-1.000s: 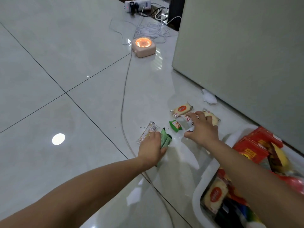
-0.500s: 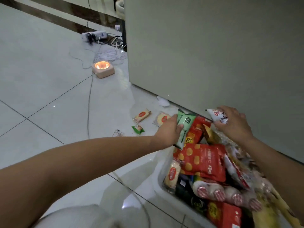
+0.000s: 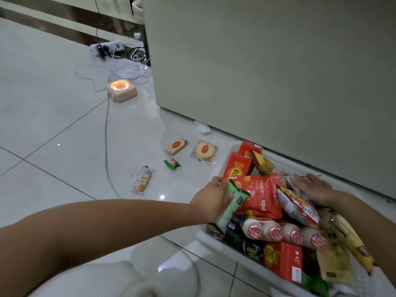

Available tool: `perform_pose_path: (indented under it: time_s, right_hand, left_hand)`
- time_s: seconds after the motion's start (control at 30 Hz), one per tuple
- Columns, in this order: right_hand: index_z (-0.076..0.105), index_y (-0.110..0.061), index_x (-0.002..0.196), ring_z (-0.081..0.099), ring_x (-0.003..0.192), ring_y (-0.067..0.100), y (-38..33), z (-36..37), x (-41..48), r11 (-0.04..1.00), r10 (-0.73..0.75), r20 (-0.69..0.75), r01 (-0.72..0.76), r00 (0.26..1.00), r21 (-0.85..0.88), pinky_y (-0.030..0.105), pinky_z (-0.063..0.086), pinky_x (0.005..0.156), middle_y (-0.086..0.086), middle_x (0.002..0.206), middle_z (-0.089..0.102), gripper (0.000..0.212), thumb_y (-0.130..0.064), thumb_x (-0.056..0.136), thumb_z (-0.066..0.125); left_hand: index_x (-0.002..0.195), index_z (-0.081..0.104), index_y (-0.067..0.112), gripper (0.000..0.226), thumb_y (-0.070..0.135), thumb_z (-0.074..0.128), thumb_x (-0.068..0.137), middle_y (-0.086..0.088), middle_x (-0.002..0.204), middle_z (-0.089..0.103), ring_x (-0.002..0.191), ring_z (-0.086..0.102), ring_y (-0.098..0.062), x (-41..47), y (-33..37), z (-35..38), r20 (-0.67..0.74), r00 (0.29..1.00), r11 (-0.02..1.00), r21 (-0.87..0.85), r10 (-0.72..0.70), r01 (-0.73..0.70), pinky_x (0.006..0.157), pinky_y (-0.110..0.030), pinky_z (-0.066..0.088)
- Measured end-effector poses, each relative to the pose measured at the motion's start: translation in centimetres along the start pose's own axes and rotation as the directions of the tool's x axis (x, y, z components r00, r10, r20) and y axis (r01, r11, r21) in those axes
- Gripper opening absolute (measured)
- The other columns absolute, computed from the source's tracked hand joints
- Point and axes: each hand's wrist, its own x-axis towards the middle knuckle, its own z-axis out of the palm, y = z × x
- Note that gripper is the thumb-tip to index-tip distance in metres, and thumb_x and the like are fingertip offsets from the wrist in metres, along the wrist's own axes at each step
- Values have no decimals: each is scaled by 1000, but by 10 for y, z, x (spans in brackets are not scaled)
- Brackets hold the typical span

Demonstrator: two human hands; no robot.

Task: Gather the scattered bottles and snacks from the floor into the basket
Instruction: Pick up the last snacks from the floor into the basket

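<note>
A white basket (image 3: pixel 285 166) stands on the floor at the right, piled with snack packets, red boxes and sausages. My left hand (image 3: pixel 211 198) grips a green packet (image 3: pixel 232 205) at the basket's left edge, over the pile. My right hand (image 3: pixel 310 187) lies flat on the packets at the far side, fingers spread. On the floor to the left lie a rectangular cracker packet (image 3: pixel 176 146), a round cracker packet (image 3: pixel 205 150), a small green packet (image 3: pixel 172 163) and a clear packet (image 3: pixel 142 179).
A grey-green cabinet panel (image 3: pixel 267 71) rises right behind the basket. A glowing pink device (image 3: pixel 121 90) with a cable (image 3: pixel 106 133) across the tiles, a power strip (image 3: pixel 106 48) and a crumpled white paper (image 3: pixel 202 127) are further off. My white-clad knee (image 3: pixel 92 279) is at the bottom.
Both hands came from the floor to the basket. The left brought the green packet down to the basket's left edge. The right lowered onto the pile; its white packet is out of sight.
</note>
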Motion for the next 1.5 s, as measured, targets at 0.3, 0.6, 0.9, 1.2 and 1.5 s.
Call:
perform_pose_path:
  time_s: [0.3, 0.6, 0.9, 1.2, 1.5]
  right_hand:
    - [21, -27, 149, 5, 146, 29, -128, -31, 9, 981, -188, -389, 149, 902, -127, 62, 6, 112, 6, 159, 11, 67, -63, 92, 24]
    - [12, -30, 151, -2, 147, 24, -264, 29, 42, 805, -590, -297, 576, 751, -144, 40, 11, 118, 3, 160, -4, 63, -49, 96, 37]
    - [-4, -43, 147, -15, 145, 29, -295, 77, 104, 919, -392, -129, 395, 911, -4, 56, 8, 115, 1, 157, -22, 68, -52, 94, 39]
    - [2, -48, 147, -22, 143, 28, -299, 96, 149, 955, -281, -81, 287, 956, 73, 63, -1, 111, 0, 156, -24, 58, -55, 96, 29]
    - [-4, -58, 141, -29, 141, 28, -311, 108, 152, 933, -358, -125, 350, 926, -78, 70, -4, 105, -3, 155, -29, 51, -58, 95, 19]
  left_hand:
    - [151, -12, 21, 81, 60, 31, 94, -7, 158, -22, 145, -17, -31, 5, -97, -57, -291, 935, 915, 282, -205, 288, 117, -47, -2]
    - [147, -24, 18, 102, 69, 40, 86, -14, 153, -32, 142, -24, -36, -13, -177, -50, -246, 768, 783, 57, -591, 620, 115, -53, -4]
    - [146, -27, 16, 98, 67, 35, 89, -12, 153, -32, 142, -26, -31, 1, -223, -7, -156, 714, 725, -23, -683, 689, 116, -48, -9]
    - [149, -19, 22, 86, 68, 20, 88, -3, 156, -26, 143, -27, -20, 50, -230, -6, -267, 736, 782, -182, -622, 596, 115, -41, -14]
    - [150, -17, 20, 100, 72, 38, 84, -5, 157, -25, 143, -27, -23, 93, -212, -4, -290, 717, 773, -235, -634, 589, 115, -45, -13]
